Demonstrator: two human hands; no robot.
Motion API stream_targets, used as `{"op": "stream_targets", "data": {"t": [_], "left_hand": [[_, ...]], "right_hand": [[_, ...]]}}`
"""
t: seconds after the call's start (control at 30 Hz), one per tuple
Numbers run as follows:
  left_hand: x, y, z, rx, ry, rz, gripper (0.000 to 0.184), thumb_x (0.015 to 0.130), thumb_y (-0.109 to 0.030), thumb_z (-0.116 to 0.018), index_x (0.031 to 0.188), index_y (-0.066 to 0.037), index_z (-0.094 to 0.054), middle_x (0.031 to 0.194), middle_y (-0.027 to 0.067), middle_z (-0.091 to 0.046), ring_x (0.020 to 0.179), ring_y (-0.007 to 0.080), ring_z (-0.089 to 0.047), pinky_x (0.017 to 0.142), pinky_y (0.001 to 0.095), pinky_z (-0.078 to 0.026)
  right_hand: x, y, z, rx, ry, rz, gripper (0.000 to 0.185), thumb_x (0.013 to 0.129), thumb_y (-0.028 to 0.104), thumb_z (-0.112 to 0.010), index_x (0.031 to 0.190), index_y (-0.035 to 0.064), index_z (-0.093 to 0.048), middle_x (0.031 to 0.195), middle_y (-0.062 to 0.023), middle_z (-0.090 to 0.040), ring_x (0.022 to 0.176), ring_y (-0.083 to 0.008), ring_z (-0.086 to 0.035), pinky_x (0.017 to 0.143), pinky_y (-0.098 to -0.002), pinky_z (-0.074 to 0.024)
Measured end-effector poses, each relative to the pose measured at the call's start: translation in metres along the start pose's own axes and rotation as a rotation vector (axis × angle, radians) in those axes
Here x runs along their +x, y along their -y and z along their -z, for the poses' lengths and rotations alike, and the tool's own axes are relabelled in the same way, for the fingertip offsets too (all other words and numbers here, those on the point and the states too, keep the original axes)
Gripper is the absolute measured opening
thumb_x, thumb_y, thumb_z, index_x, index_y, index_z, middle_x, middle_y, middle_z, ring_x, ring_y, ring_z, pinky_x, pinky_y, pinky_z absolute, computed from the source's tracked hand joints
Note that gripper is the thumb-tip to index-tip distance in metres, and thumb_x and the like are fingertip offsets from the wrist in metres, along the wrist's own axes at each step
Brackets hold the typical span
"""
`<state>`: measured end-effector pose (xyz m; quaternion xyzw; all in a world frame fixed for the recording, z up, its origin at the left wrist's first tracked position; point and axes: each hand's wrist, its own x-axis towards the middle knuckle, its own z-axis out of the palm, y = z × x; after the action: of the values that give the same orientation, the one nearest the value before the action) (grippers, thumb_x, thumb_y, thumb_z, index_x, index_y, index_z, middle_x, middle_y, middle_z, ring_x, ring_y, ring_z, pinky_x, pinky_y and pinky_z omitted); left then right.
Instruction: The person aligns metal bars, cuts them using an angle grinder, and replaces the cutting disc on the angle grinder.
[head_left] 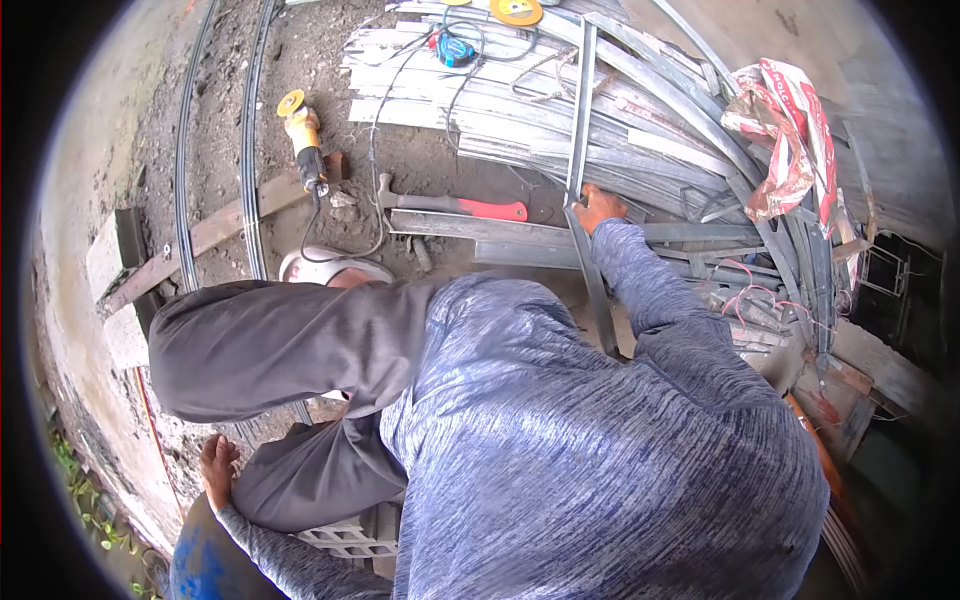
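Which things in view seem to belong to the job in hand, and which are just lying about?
Apparently in the job:
- metal strip, gripped by the right hand

Lying about, untouched:
- hammer
- yellow grinder
- red-and-white sack

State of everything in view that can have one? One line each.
Right hand: closed around metal channel
Metal channel: held; exact tilt unclear
Left hand: fingers loosely curled, no object seen
Grinder: unheld, disc fitted; spin unclear
Hammer: lying down, unheld
Sack: crumpled
Metal strips: piled

The dirt ground carries metal strips and a stone.
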<state>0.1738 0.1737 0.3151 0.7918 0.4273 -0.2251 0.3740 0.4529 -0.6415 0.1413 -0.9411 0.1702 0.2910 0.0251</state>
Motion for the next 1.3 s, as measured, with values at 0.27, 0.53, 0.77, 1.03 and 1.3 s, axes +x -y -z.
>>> {"op": "stream_targets", "data": {"t": [0.27,0.53,0.77,1.03,1.3], "left_hand": [[0.011,0.022,0.007,0.056,0.217,0.038,0.047,0.097,-0.045,-0.062,0.118,-0.003,-0.06,0.091,0.0069,-0.07,0.077,0.0155,-0.067,0.058,0.0297,-0.05],[0.002,0.009,0.004,0.108,0.178,0.055,0.045,0.097,-0.044,-0.06,0.114,-0.002,-0.063,0.092,0.0092,-0.07,0.079,0.0183,-0.067,0.063,0.0329,-0.053],[-0.001,0.007,0.005,0.129,0.149,0.012,0.048,0.097,-0.045,-0.059,0.116,-0.001,-0.062,0.095,0.011,-0.071,0.08,0.0201,-0.069,0.06,0.0339,-0.051],[0.035,0.035,0.023,-0.267,-0.237,-0.243,0.034,0.097,-0.027,-0.067,0.115,0.001,-0.064,0.087,0.0055,-0.067,0.073,0.0112,-0.063,0.054,0.0241,-0.048],[-0.128,-0.293,-0.115,-0.541,-0.566,-0.806,0.032,0.1,-0.019,-0.06,0.128,-0.003,-0.063,0.113,0.0092,-0.069,0.098,0.0143,-0.064,0.084,0.0268,-0.052]], "right_hand": [[-0.002,0.003,-0.032,0.085,-0.096,-0.169,0.043,0.087,0.043,-0.069,0.122,0.0173,-0.064,0.13,-0.013,-0.062,0.128,-0.0333,-0.051,0.106,-0.0515,-0.0341],[-0.012,0.001,-0.031,0.08,-0.195,-0.108,0.026,0.091,0.021,-0.06,0.114,0.0108,-0.069,0.13,-0.0141,-0.057,0.125,-0.0337,-0.049,0.102,-0.0496,-0.0375],[-0.056,0.038,0.056,0.518,-0.468,0.227,0.023,0.094,0.023,-0.06,0.098,0.0016,-0.064,0.097,-0.0215,-0.069,0.095,-0.0428,-0.064,0.082,-0.0462,-0.0508],[-0.03,0.132,0.192,1.104,0.12,0.515,0.015,0.096,0.017,-0.059,0.092,0.0026,-0.061,0.087,-0.0043,-0.066,0.064,-0.0061,-0.054,0.058,-0.0266,-0.0501],[-0.055,0.244,0.272,1.335,0.615,0.717,0.017,0.099,0.019,-0.06,0.101,0.0017,-0.061,0.095,-0.0085,-0.066,0.075,-0.0109,-0.063,0.073,-0.0337,-0.0587]]}}
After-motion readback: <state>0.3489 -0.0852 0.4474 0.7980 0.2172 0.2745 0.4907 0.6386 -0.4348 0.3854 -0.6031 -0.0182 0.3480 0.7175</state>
